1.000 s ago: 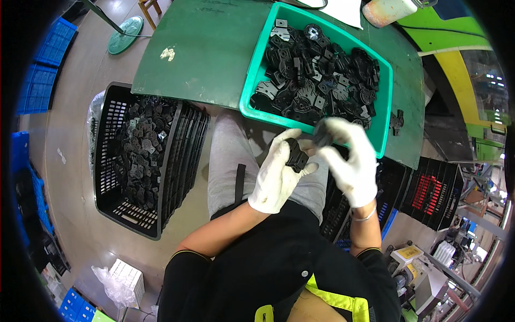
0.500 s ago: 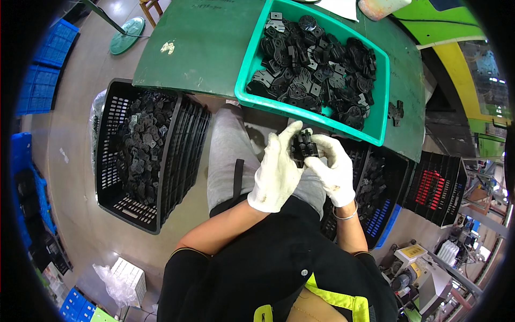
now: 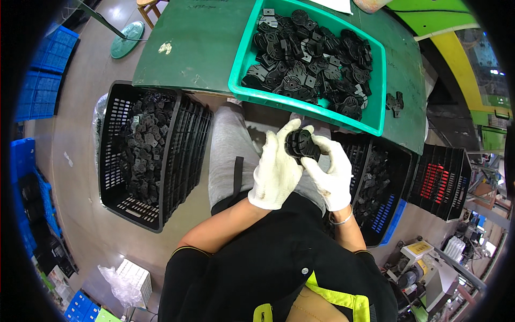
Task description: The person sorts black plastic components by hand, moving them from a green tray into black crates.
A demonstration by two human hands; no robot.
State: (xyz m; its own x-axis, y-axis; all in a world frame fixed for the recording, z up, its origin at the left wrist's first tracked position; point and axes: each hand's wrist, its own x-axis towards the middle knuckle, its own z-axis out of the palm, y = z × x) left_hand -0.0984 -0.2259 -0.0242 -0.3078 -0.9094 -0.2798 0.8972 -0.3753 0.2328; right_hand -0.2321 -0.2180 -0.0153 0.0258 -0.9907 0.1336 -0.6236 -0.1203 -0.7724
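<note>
Both my hands wear white knit gloves and meet in front of my lap. Between them is a small stack of round black plastic parts point(image 3: 301, 145), its ridged side showing. My left hand point(image 3: 277, 170) grips the stack from the left, and my right hand point(image 3: 331, 170) pinches it from the right with thumb and fingers. Just beyond my hands, a green plastic bin point(image 3: 307, 113) rests on the table and holds a heap of similar black parts point(image 3: 295, 75).
The green table point(image 3: 188, 48) carries a few loose black parts point(image 3: 396, 104) right of the bin. A black crate point(image 3: 161, 214) of parts stands at left, another crate point(image 3: 394, 214) at right. A white box point(image 3: 140, 282) with plastic film sits on the floor behind left.
The black parts in my hands have been turned, so a round ridged side now shows. Both hands stay closed on them in nearly the same place.
</note>
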